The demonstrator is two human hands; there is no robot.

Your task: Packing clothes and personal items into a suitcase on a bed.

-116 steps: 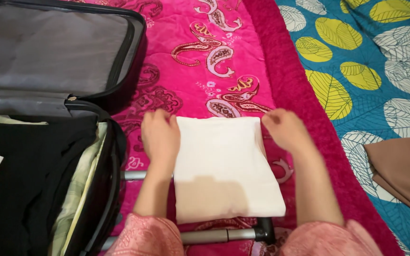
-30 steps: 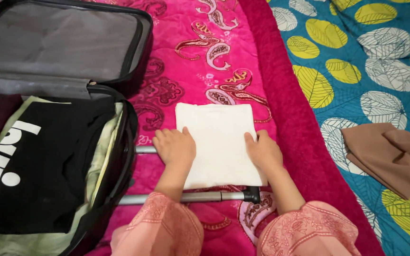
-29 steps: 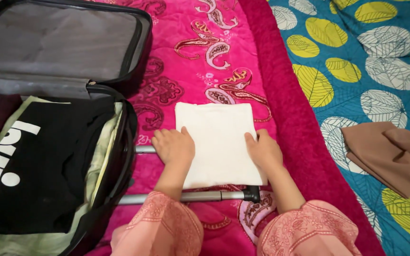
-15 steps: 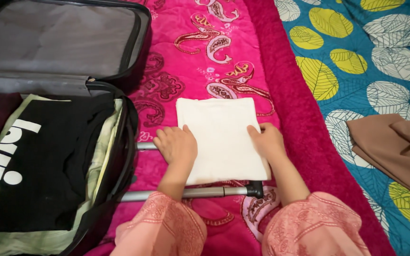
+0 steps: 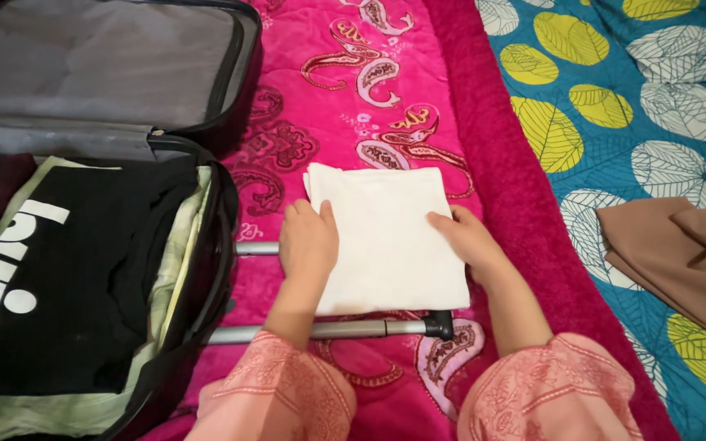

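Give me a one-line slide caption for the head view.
Both hands, left hand and right hand, rest on a folded white cloth beside an open suitcase.

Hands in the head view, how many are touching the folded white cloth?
2. The left hand rests on the folded white cloth at its left edge, the right hand at its right edge.

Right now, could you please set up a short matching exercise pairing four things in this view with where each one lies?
Things:
1. white folded cloth
2. black garment
3. brown cloth
4. suitcase handle

Places:
A. on the blue leaf-patterned cover, far right
B. inside the open suitcase
C. under both hands, on the pink blanket
D. just below the white cloth's near edge

Pairs: 1-C, 2-B, 3-A, 4-D
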